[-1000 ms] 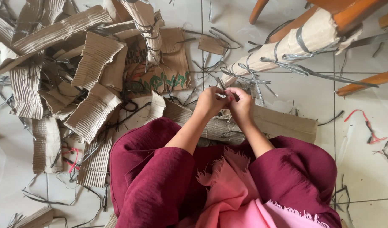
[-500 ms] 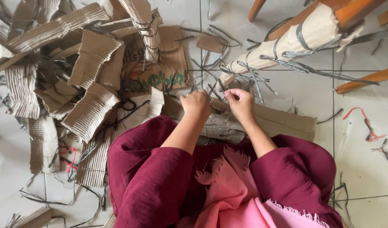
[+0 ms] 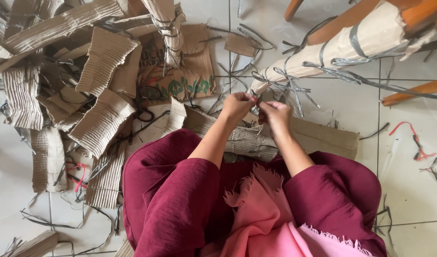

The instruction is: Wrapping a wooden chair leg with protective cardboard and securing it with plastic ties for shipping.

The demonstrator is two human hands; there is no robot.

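Note:
My left hand (image 3: 237,105) and my right hand (image 3: 276,114) meet close together over the lower end of a long cardboard-wrapped leg (image 3: 323,52) that slants up to the right. Both pinch a thin grey plastic strap (image 3: 281,85) tied around that wrapping. Knots with loose strap ends stick out just above my fingers. A rolled piece of corrugated cardboard (image 3: 249,142) lies across my lap beneath my wrists. My sleeves are dark red, with a pink scarf below.
A heap of torn corrugated cardboard (image 3: 92,85) covers the tiled floor at left, with a printed brown piece (image 3: 180,78) behind it. Orange wooden legs (image 3: 413,93) stand at the upper right. Red cord (image 3: 416,143) and grey strap scraps lie at right.
My hands parted slightly half a second ago, then came back together on the strap near the wrapped leg's end. The view has shifted a little.

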